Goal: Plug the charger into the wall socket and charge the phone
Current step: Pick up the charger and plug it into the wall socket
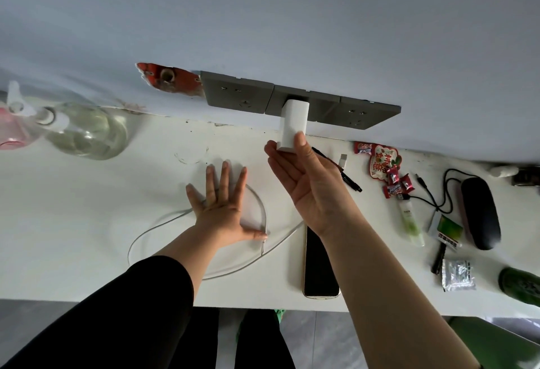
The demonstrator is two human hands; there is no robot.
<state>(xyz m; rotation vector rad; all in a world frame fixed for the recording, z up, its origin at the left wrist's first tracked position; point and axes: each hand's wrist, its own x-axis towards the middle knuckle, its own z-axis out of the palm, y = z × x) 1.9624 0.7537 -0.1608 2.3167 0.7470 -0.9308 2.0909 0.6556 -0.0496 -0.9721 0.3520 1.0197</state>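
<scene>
A white charger block [293, 124] sticks out of the middle grey wall socket [324, 105], seated in it. My right hand [306, 181] is raised with the palm up, fingertips and thumb touching the block's outer end, fingers spread. My left hand [222, 208] lies flat and spread on the white table [73, 237], partly over a looped white cable [140, 237]. The phone [318, 266] lies face up with a dark screen near the table's front edge, partly under my right forearm. The cable's end near the phone is hidden.
Two more grey sockets [236, 92] flank the middle one, next to a broken red patch in the wall. A glass bottle [87, 132] lies at the left. Candies [391, 176], a black pen [347, 177], a black case [479, 211] and a black lead sit at the right.
</scene>
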